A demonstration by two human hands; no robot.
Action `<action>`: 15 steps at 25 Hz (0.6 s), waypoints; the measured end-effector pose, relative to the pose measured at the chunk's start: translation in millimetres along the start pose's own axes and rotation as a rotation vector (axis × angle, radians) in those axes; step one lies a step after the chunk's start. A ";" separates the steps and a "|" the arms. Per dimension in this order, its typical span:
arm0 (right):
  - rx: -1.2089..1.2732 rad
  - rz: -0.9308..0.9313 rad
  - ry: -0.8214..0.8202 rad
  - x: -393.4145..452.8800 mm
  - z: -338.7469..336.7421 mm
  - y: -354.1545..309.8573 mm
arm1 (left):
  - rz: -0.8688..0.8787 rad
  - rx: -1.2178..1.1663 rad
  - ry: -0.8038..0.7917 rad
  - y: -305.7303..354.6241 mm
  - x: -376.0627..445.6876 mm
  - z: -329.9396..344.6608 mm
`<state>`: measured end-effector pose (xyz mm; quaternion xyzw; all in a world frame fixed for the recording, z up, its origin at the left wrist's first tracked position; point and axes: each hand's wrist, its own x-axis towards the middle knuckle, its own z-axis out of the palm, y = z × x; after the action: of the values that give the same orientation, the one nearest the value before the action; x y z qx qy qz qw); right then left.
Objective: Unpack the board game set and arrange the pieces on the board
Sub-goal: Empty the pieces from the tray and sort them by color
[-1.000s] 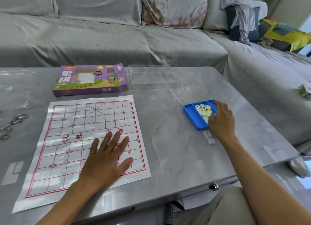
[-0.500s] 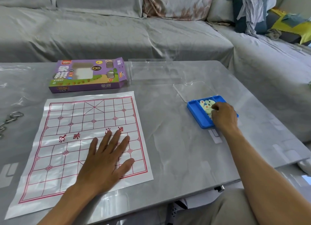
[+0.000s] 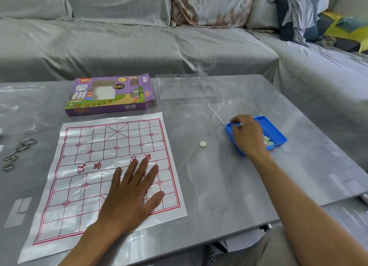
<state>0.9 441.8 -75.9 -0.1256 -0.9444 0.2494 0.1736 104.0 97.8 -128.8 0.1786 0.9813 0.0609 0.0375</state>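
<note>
Board (image 3: 111, 166): a white sheet printed with a red grid and red characters; laid flat on the grey table (image 3: 209, 186), toward its left-hand near part; no piece is seen standing on it.
Left hand (image 3: 131, 194): laid palm down on the near right part of the board; fingers are straight and spread, nothing is grasped.
Right hand (image 3: 248, 135): placed over the blue tray (image 3: 277, 133); fingers are curled downward at the tray's far left corner; a small pale object is glimpsed at the fingertips, but whether it is pinched cannot be told.
Blue tray: set on the table well to the right of the board; pale round pieces (image 3: 267, 141) are seen lying inside it at the near end, partly hidden by the hand.
Loose piece (image 3: 203, 144): one pale round disc, lying flat on the bare table between the board's right edge and the tray, touching neither.
Clear lid (image 3: 223, 109): a transparent flat cover, laid on the table just beyond the tray.
Purple box (image 3: 109, 95): the game carton, laid flat beyond the board's far edge, its right flap open.
Clear case (image 3: 179, 86): a second transparent piece, laid to the right of the carton.
Metal rings (image 3: 18, 152): linked rings, lying at the table's left edge, apart from the board.
Background: a sofa (image 3: 139, 42) under a grey cover, standing behind the table.
</note>
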 end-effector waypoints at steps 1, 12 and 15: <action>-0.079 0.093 0.020 5.5 -7.2 19.6 | 0.003 0.000 0.003 -0.1 -0.3 0.8; -0.093 0.120 -0.019 5.9 -26.1 58.3 | 0.001 -0.010 0.041 -1.7 0.6 5.5; 0.164 -0.009 0.026 -5.5 -21.8 13.0 | -0.005 -0.023 0.052 -1.4 0.9 5.3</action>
<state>16.4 460.3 -66.3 -0.1098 -0.9190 0.3234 0.1968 103.1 97.4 -134.3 0.1738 0.9817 0.0767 0.0141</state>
